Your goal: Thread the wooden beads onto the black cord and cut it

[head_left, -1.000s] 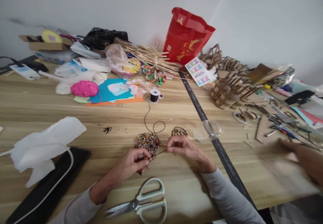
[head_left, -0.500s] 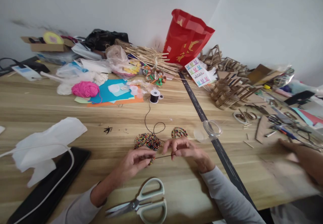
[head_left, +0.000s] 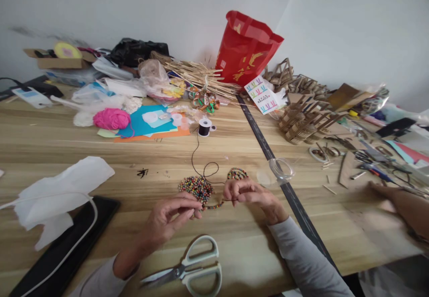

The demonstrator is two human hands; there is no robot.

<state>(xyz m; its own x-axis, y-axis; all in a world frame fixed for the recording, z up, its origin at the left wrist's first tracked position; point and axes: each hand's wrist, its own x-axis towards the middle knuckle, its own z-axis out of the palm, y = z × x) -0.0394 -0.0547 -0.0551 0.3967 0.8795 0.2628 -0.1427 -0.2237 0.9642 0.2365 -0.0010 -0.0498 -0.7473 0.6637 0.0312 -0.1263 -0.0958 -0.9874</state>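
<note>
Because the fingers cover whatever lies between them, the exact hold of each hand is hard to make out. The left hand [head_left: 174,213] has thumb and forefinger pressed together on one end of a bead string [head_left: 213,206], and that end is hidden in the grip. The right hand [head_left: 250,195] pinches the thin black cord [head_left: 192,156] at the other side, its tip lost among the fingers. Both sleeves run off the bottom of the view.

Between the hands, the bead string hangs in a shallow sag just in front of the loose beads [head_left: 196,187]: small, round and mixed in colour, with red, yellow, green and dark ones threaded closely in a row. A short bare length of cord joins it to the right fingers. Half a second ago the beads were bunched at the left fingertips and only bare cord showed between the hands; now the row stretches most of the way across.

Behind the right hand, a bead coil [head_left: 237,172] is partly covered, more so than in the previous picture. Farther back, cord loops on the table from a spool [head_left: 204,128]. Nearer the body lie scissors [head_left: 177,272]. At the right edge, another person's hand [head_left: 398,203] is blurred and cut off.
</note>
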